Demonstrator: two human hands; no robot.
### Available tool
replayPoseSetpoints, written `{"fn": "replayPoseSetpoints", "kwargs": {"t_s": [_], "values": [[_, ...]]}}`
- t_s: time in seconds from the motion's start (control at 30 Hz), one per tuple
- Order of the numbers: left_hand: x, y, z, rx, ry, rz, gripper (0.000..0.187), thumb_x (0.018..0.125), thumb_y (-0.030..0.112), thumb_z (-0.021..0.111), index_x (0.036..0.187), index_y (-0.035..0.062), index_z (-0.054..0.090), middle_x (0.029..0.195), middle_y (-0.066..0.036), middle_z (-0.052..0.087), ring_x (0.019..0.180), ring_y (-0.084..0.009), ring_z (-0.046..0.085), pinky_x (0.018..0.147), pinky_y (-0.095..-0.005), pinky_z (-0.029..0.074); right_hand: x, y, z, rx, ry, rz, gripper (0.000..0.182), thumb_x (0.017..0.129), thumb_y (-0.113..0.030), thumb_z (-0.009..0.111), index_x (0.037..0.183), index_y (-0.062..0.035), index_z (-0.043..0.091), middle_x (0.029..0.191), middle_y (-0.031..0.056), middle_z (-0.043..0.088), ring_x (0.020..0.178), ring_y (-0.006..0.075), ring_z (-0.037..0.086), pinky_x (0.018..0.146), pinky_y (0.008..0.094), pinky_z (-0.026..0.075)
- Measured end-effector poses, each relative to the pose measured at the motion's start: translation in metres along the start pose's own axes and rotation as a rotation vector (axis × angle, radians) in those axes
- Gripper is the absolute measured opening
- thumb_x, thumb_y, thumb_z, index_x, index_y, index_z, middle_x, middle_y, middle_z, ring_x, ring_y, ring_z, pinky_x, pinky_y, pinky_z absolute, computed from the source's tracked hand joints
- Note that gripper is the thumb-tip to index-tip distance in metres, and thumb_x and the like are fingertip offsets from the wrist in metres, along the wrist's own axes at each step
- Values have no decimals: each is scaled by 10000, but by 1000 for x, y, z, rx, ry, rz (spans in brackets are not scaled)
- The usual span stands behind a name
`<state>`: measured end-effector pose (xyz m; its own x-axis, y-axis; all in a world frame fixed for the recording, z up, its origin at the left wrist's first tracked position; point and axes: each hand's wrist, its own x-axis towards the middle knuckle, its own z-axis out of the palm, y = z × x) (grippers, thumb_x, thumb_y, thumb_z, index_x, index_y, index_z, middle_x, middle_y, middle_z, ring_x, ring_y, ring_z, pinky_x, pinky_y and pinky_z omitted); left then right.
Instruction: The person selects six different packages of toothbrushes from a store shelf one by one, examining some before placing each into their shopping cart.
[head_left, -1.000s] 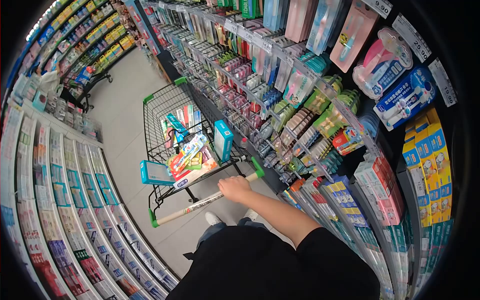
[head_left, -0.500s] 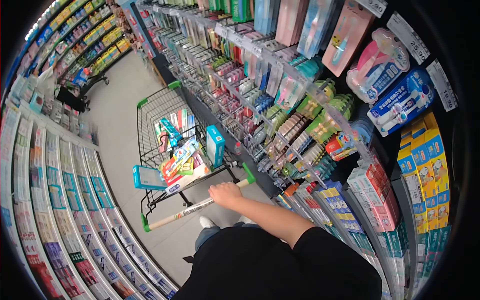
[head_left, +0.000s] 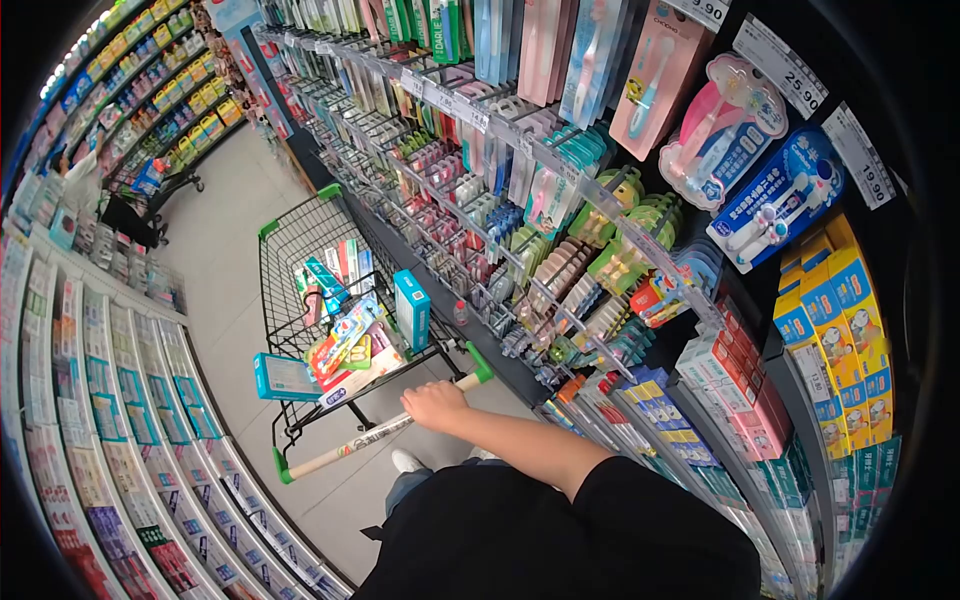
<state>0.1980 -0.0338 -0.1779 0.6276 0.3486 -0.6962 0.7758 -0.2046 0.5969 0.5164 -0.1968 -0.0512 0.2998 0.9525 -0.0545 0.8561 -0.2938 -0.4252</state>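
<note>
My right hand [head_left: 436, 406] is closed around the pale handle [head_left: 352, 444] of a wire shopping cart, to the right of the bar's middle. Green corner pieces [head_left: 282, 465] cap the handle's ends. Inside the dark mesh basket [head_left: 290, 240] lies a pile of colourful packages [head_left: 345, 340], overlapping one another. A teal-and-white box [head_left: 287, 377] sits at the cart's left side and an upright teal box [head_left: 411, 310] at its right. My left hand is out of sight.
Hanging toothbrush packs [head_left: 590, 70] and price tags line the rack close on my right. Yellow-and-blue boxes [head_left: 835, 340] are stacked beyond. Shelves of small boxes [head_left: 130, 430] curve along my left. Another dark cart [head_left: 135, 218] stands farther up the tiled aisle [head_left: 225, 200].
The cart and the right-hand rack have shifted slightly left in view. The cart's handle sits a little lower. My right hand keeps its hold on it.
</note>
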Motion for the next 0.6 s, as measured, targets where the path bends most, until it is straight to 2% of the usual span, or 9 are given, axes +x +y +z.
{"fn": "replayPoseSetpoints", "kwargs": {"t_s": [0.2,0.27,0.37,0.43,0.47,0.5,0.53,0.57,0.6], "values": [[10,-9,10,184,12,13,369,960,386,717,1147,71,755,1057,-157,773,1001,-272,731,878,-461,577,2,0,4,-10,-29,35,359,1079,-362,485,941,-104,695,833,150,766,835,360,760,748,528,585],[-31,-46,37,212,9,-52,357,962,379,716,1138,72,761,1057,-157,777,1008,-272,733,883,-464,577,5,3,6,-22,-44,39,375,1082,-368,473,966,-93,701,852,172,766,844,373,762,744,545,586],[-147,-109,115,208,-20,-220,340,966,369,715,1124,73,770,1056,-156,782,1018,-272,736,891,-469,578,9,6,-3,1,-165,-11,417,1095,-391,446,992,-83,707,906,179,770,864,394,759,763,578,583],[-178,-195,184,211,-29,-287,329,969,362,714,1115,74,776,1056,-156,786,1025,-272,738,896,-472,578,13,13,-18,159,-187,10,399,1075,-406,500,1012,-70,708,992,182,757,964,389,746,820,585,585],[-202,-61,100,339,-32,-356,303,976,340,707,995,46,778,930,-183,788,948,-330,763,836,-492,586,15,22,-6,204,-99,-42,400,1060,-412,546,1013,-53,715,986,177,751,973,377,733,843,555,568],[-193,-42,75,211,352,-376,306,974,328,715,1010,27,754,899,-204,765,847,-390,754,786,-489,590,15,26,-7,210,-119,-52,400,1060,-412,546,1013,-53,715,986,177,751,973,377,733,843,555,568],[-194,14,40,181,698,-208,296,993,304,697,967,10,729,838,-224,726,770,-426,712,729,-474,572,15,28,-16,106,-51,-98,401,1058,-407,557,991,-49,723,970,171,750,969,368,726,853,533,553],[-187,56,7,264,882,-112,260,1011,250,676,948,-1,700,778,-216,697,705,-400,686,669,-479,541,15,31,-22,-2,21,-142,403,1055,-402,567,968,-44,730,953,165,750,965,359,718,863,511,537],[-178,81,-19,257,987,-61,226,1025,220,668,959,4,684,797,-198,664,713,-389,662,682,-469,528,15,34,-22,-5,100,-106,447,1058,-421,555,909,-41,737,929,158,751,927,352,708,863,480,514]]}}
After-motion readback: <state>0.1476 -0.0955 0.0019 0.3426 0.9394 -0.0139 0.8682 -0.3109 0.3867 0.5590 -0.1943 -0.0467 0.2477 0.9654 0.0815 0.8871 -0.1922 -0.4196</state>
